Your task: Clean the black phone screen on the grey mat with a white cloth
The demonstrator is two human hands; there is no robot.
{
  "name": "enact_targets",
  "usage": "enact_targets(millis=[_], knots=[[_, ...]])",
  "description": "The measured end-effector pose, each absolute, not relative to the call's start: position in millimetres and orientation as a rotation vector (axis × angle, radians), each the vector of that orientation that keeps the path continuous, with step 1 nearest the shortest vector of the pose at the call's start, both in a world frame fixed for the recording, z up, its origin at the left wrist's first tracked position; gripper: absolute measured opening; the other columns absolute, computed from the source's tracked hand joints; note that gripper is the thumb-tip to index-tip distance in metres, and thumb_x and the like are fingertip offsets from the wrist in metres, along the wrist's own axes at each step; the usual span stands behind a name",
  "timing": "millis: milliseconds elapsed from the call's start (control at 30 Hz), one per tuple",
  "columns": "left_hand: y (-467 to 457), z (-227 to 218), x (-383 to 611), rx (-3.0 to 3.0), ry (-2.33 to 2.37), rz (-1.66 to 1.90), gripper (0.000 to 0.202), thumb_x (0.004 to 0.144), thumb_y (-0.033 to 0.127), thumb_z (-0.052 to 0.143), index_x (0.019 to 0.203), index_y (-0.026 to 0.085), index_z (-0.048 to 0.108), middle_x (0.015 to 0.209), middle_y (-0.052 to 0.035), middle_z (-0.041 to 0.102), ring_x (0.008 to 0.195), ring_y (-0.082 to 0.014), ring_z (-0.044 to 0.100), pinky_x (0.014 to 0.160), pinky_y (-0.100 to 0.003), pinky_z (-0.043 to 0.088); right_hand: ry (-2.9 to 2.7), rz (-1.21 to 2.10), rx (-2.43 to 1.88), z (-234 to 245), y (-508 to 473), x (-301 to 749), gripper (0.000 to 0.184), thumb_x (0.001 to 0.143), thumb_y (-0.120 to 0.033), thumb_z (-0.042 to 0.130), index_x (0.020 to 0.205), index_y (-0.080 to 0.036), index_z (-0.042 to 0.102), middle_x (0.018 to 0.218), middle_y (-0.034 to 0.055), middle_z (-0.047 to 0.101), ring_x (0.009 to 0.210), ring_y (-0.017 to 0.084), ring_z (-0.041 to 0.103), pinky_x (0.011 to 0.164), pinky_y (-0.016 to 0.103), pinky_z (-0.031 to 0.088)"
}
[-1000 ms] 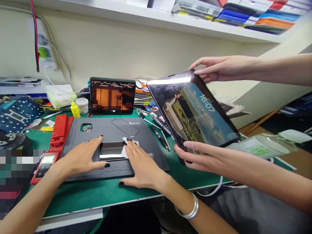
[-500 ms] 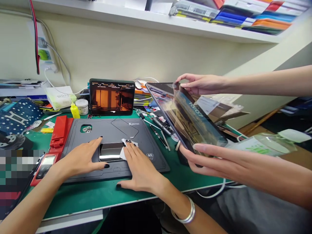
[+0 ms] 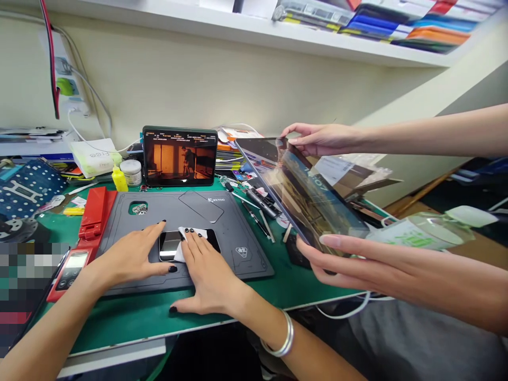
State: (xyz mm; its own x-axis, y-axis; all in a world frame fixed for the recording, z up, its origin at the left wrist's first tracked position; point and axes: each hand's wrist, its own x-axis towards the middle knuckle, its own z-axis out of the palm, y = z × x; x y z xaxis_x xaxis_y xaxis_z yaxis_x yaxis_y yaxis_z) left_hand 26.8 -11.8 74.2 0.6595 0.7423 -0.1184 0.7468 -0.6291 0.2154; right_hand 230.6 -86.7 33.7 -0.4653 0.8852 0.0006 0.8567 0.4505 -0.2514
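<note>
A phone with a dark glossy face lies flat on a grey work mat. My left hand rests at the phone's left end, fingers spread, with the thumb below its near edge and the fingertips past its far corner. Under the flat fingers of my right hand a white wipe is pressed against the middle of the phone's face. The right thumb is stretched away onto the green mat. A thin dark-edged rectangular sheet or outline shows on the grey mat behind the phone.
At right, another person's hands hold a large tablet tilted over the bench. Behind the mat stand a tablet playing video, a yellow bottle and a jar. A red tool lies left; pens and tools lie right.
My right hand has slid left with the wipe along the phone, baring its right end. My left hand stays at the phone's left end. The other person's tablet has shifted slightly.
</note>
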Motion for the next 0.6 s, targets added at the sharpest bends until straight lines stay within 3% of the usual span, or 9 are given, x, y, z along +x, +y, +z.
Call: enact_targets(millis=[600], knots=[[-12,74,25,2.606,1.216,-0.085,0.095,0.082,0.07,0.045,0.151,0.009,0.023,0.155,-0.0168,0.028,0.133,-0.0359,0.044,0.108,-0.046,0.037,-2.629,0.35,-1.358,42,-82,194,0.126,0.064,-0.079,0.063,0.147,0.008,0.024,0.155,0.0309,0.014,0.146,0.039,0.004,0.12,0.049,0.009]])
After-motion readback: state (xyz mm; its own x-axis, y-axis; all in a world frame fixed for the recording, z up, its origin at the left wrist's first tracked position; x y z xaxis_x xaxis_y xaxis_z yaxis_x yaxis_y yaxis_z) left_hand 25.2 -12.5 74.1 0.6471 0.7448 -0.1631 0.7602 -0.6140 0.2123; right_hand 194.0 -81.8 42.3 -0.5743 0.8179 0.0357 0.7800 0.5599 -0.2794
